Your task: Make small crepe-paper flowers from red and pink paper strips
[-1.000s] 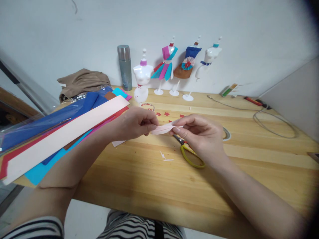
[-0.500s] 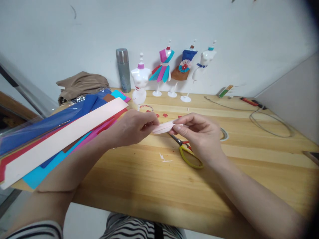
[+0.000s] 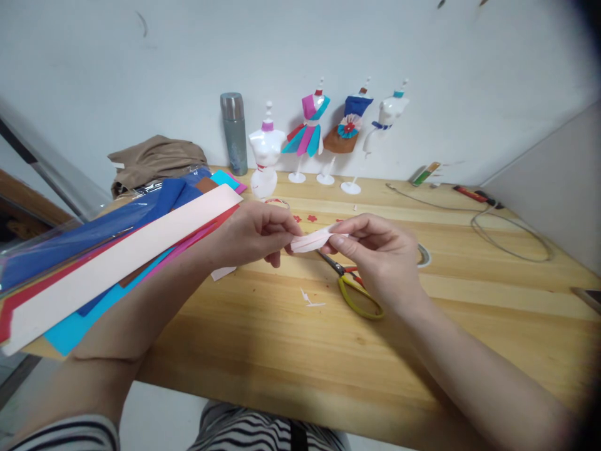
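Observation:
A pale pink folded paper strip [image 3: 311, 240] is stretched between my two hands above the table. My left hand [image 3: 256, 233] pinches its left end between thumb and fingers. At the other end, the thumb and fingertips of my right hand [image 3: 375, 254] are closed on the strip. Scissors [image 3: 359, 299] with yellow and red handles lie under and beside my right hand, blades partly hidden. Small white scraps [image 3: 312, 300] lie on the wood in front of the hands. Several little red flowers [image 3: 312, 218] sit just behind the strip.
Several small white dress forms [image 3: 267, 147] stand along the wall, some dressed in coloured pieces. A thermos [image 3: 233, 134] is beside them. Long coloured strips [image 3: 136, 260] are piled at left near brown cloth [image 3: 157, 160]. A cable [image 3: 511, 250] loops at right.
My left fingers have shifted their grip slightly at the strip's left end, showing more of the left hand's lower fingers. A pale piece beside the left wrist is now visible. My right hand barely moves.

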{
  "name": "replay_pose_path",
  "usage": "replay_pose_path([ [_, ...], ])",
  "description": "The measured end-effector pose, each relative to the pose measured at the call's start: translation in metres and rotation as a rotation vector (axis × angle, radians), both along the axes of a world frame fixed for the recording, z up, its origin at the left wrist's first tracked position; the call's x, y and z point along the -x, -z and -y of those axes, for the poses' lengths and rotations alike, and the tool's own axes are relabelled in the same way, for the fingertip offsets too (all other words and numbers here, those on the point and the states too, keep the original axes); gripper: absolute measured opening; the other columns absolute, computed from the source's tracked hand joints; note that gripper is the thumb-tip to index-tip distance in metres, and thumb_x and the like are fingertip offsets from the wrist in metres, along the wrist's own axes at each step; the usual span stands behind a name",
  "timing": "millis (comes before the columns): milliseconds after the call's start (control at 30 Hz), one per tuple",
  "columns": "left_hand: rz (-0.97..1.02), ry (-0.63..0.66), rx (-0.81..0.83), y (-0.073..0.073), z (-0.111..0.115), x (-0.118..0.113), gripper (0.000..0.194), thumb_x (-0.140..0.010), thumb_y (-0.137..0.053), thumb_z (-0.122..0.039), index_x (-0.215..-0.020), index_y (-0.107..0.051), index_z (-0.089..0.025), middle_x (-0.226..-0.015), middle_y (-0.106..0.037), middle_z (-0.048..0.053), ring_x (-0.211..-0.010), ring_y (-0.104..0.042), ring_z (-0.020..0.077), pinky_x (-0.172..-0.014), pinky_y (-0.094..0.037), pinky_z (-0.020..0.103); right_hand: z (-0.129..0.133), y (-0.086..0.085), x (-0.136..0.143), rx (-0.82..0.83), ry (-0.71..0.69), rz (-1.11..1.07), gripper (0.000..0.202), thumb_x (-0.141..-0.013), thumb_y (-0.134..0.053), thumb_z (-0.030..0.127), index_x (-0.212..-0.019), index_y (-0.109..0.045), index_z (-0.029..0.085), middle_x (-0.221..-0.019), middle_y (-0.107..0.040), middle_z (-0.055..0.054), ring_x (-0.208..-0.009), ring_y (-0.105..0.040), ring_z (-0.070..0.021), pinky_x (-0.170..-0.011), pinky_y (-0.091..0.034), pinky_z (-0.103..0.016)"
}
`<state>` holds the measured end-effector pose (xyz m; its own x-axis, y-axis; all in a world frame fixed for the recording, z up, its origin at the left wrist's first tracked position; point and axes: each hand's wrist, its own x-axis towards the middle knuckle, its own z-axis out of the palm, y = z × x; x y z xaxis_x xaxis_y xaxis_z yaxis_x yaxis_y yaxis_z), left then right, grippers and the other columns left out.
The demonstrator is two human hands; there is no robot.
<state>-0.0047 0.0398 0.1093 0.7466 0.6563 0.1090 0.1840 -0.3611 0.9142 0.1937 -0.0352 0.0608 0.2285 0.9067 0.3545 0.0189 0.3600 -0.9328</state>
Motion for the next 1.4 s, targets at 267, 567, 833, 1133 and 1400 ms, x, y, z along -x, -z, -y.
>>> replay_pose_path([
  [267, 0.030, 0.042, -0.290, 0.003, 0.003, 0.001, 0.013, -0.082, -0.059, -0.010, -0.081, -0.072, -0.011, -0.063, -0.070, 0.002, -0.057, -0.066, 0.0087, -0.056, -0.051, 0.016, -0.001, 0.002, -0.001, 0.005, 0.005, -0.028, 0.012, -0.071, -0.084, 0.033, -0.072, -0.073, 0.029, -0.066, -0.071, -0.002, -0.059, -0.067, -0.0186, -0.061, -0.059, -0.037],
  [567, 0.014, -0.002, -0.572, 0.008, 0.005, 0.002, 0.018, -0.081, -0.054, -0.008, -0.080, -0.072, -0.011, -0.061, -0.067, 0.001, -0.052, -0.054, 0.0063, -0.051, -0.041, 0.017, -0.003, -0.001, 0.003, 0.022, 0.031, -0.098, 0.013, -0.067, -0.084, 0.028, -0.068, -0.072, 0.025, -0.065, -0.072, 0.000, -0.056, -0.066, -0.0150, -0.059, -0.059, -0.031],
  [833, -0.018, -0.167, -0.323, 0.008, 0.017, -0.005, 0.015, -0.073, -0.054, -0.008, -0.073, -0.068, -0.013, -0.052, -0.057, -0.004, -0.042, -0.042, 0.0035, -0.040, -0.031, 0.014, -0.003, 0.000, 0.001, 0.063, 0.023, -0.041, 0.011, -0.072, -0.081, 0.030, -0.069, -0.071, 0.028, -0.063, -0.070, -0.001, -0.058, -0.066, -0.0183, -0.062, -0.060, -0.037],
  [1133, 0.064, -0.196, 0.180, 0.004, 0.020, -0.012, 0.009, -0.077, -0.062, -0.013, -0.080, -0.070, -0.011, -0.058, -0.068, 0.000, -0.045, -0.065, 0.0103, -0.044, -0.051, 0.016, -0.005, 0.000, 0.002, 0.036, 0.067, -0.084, 0.018, -0.067, -0.086, 0.037, -0.068, -0.071, 0.026, -0.061, -0.069, 0.000, -0.056, -0.065, -0.0166, -0.057, -0.056, -0.034],
  [1400, 0.136, -0.169, 0.041, 0.007, 0.025, -0.013, 0.012, -0.077, -0.069, -0.021, -0.083, -0.072, -0.012, -0.071, -0.075, 0.006, -0.065, -0.071, 0.0139, -0.059, -0.057, 0.020, -0.007, 0.001, -0.001, 0.025, 0.081, -0.071, 0.015, -0.068, -0.085, 0.037, -0.070, -0.072, 0.029, -0.062, -0.070, -0.001, -0.055, -0.064, -0.0180, -0.051, -0.054, -0.034],
])
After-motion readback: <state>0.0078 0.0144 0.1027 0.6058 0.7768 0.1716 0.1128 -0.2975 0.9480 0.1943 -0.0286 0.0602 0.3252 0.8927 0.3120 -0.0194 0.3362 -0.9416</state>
